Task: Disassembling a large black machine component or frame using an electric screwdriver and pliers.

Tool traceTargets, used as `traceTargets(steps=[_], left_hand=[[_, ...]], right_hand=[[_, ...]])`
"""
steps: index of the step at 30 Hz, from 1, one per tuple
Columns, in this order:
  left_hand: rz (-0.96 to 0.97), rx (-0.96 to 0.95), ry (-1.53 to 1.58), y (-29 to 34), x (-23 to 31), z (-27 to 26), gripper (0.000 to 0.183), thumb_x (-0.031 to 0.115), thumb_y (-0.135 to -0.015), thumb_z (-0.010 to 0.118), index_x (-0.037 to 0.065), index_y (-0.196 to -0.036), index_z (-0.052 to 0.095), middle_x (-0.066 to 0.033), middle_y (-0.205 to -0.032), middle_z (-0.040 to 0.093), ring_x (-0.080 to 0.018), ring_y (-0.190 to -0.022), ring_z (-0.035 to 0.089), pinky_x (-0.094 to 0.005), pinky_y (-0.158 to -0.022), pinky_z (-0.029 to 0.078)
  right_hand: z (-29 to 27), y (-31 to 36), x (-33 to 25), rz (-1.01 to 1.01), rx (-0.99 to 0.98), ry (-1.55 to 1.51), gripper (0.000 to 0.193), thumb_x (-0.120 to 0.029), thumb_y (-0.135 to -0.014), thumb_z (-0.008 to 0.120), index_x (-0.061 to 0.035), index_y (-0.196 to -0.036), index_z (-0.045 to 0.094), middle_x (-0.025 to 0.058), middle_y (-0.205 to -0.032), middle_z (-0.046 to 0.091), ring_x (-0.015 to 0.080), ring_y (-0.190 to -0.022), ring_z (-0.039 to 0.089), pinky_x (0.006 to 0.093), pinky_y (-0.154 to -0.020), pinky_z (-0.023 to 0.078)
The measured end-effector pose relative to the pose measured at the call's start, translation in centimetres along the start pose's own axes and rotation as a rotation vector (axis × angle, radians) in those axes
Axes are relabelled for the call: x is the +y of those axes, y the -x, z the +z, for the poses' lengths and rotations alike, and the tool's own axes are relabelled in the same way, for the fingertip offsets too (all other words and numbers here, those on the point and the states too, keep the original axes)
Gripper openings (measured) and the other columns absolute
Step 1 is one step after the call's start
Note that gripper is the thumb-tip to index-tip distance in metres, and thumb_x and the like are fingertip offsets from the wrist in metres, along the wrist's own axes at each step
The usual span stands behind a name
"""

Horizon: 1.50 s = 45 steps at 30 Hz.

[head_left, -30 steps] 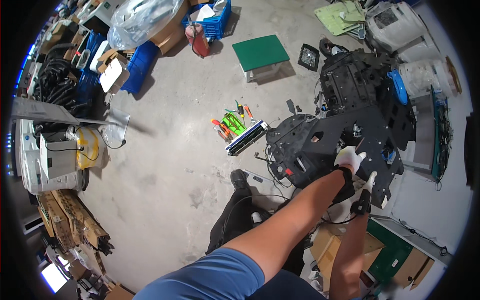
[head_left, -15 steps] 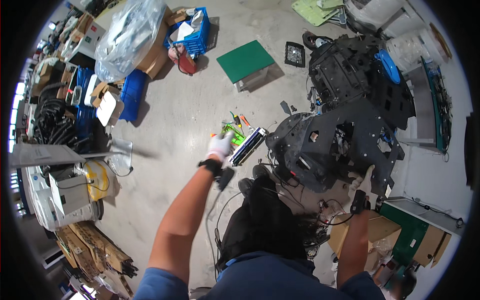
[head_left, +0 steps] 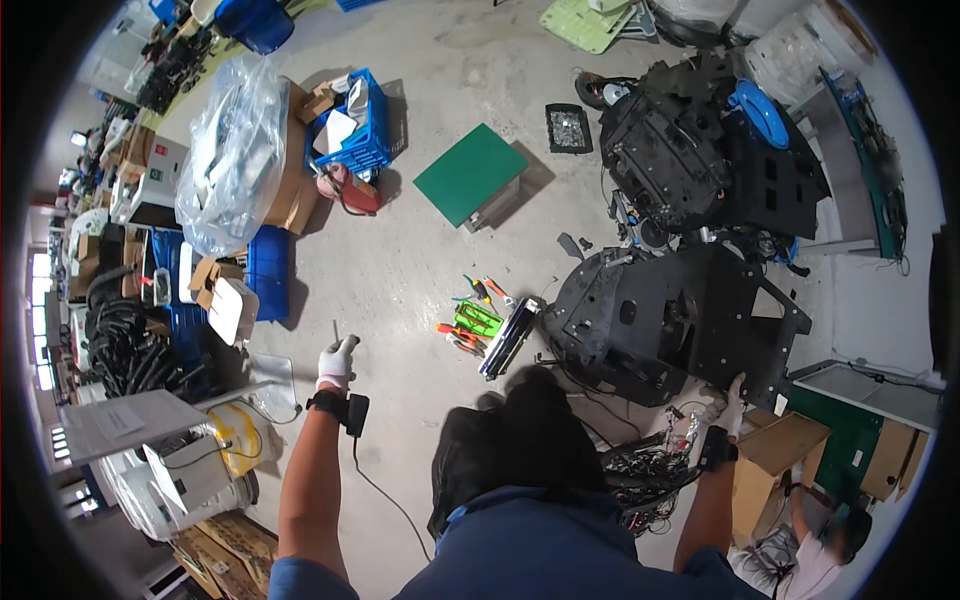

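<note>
My left hand [head_left: 336,366], in a white glove, is out to the left above the floor. Its fingers are closed around a small dark tool with a thin shaft [head_left: 337,328], its exact kind too small to make out. On the right, my gloved right hand [head_left: 732,402] grips the near edge of a large black perforated panel [head_left: 728,312], thumb on top and the other fingers partly hidden. That panel belongs to a bulky black assembly on the floor. Between my hands lie a bright green tray [head_left: 478,320], orange-handled pliers [head_left: 462,338] and a long black-and-white bar [head_left: 510,338].
A green-topped stool [head_left: 472,175] stands ahead. Bundled cables [head_left: 650,470] lie by my right leg, near a cardboard box [head_left: 775,465]. Another person [head_left: 800,550] is at lower right. A blue crate [head_left: 355,135] and a red extinguisher-like cylinder [head_left: 350,188] stand at far left.
My left hand has moved left from the green tray, and a small dark tool now shows in it. The right hand stays on the panel edge. The whole view has shifted.
</note>
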<state>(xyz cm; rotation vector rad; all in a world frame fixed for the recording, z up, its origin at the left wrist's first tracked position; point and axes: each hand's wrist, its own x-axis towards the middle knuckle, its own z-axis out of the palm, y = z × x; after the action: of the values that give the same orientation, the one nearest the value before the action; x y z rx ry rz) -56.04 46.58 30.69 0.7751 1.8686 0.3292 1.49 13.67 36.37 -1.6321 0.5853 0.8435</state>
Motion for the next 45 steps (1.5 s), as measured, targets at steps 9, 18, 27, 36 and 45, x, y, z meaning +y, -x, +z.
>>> traceTargets(steps=[9,18,27,36,45], left_hand=[[-0.016,0.016,-0.294,-13.7,0.0,-9.1,0.030,0.039,-0.075,0.062,0.010,-0.082,0.062,0.0046,-0.051,0.035,-0.0097,-0.041,0.035,-0.0281,-0.037,0.033],[0.096,-0.151,-0.588,-25.5,7.6,-15.3,0.032,0.035,-0.079,0.060,0.005,-0.090,0.062,0.0007,-0.060,0.049,-0.0116,-0.044,0.043,-0.0279,-0.036,0.037],[0.267,-0.201,-0.932,-26.5,22.9,-7.3,0.032,0.035,-0.081,0.059,0.004,-0.083,0.063,0.0004,-0.051,0.045,-0.0119,-0.040,0.042,-0.0295,-0.037,0.034],[0.556,-0.652,-0.942,-25.0,33.3,15.7,0.040,0.040,-0.091,0.039,0.008,-0.091,0.063,-0.0048,-0.064,0.055,-0.0133,-0.050,0.051,-0.0277,-0.039,0.039],[0.648,-0.808,-1.212,-11.7,42.2,39.9,0.036,0.033,-0.085,0.051,0.000,-0.095,0.061,-0.0046,-0.068,0.058,-0.0123,-0.056,0.054,-0.0259,-0.049,0.042]], right_hand=[[-7.6,-8.2,2.9,-0.173,0.142,0.146,0.057,-0.052,-0.077,0.062,-0.0094,-0.112,0.051,0.0070,-0.089,0.062,0.0169,-0.068,0.059,0.0317,-0.059,0.051],[-6.6,-9.5,1.3,-0.010,0.427,0.159,0.063,-0.063,-0.085,0.036,-0.0078,-0.107,0.057,0.0090,-0.087,0.063,0.0240,-0.068,0.056,0.0342,-0.067,0.046],[1.1,-5.2,1.9,-0.066,0.643,0.331,0.059,-0.061,-0.084,0.042,-0.0060,-0.075,0.060,0.0074,-0.063,0.056,0.0188,-0.054,0.052,0.0349,-0.053,0.041],[-5.1,-6.1,10.1,-0.583,0.818,0.750,0.052,-0.053,-0.084,0.051,-0.0043,-0.067,0.058,0.0024,-0.049,0.046,0.0190,-0.044,0.048,0.0321,-0.043,0.037],[5.8,2.8,1.8,0.169,0.745,-0.205,0.054,-0.058,-0.079,0.054,-0.0171,-0.050,0.034,-0.0028,-0.040,0.032,0.0109,-0.028,0.030,0.0257,-0.028,0.023]])
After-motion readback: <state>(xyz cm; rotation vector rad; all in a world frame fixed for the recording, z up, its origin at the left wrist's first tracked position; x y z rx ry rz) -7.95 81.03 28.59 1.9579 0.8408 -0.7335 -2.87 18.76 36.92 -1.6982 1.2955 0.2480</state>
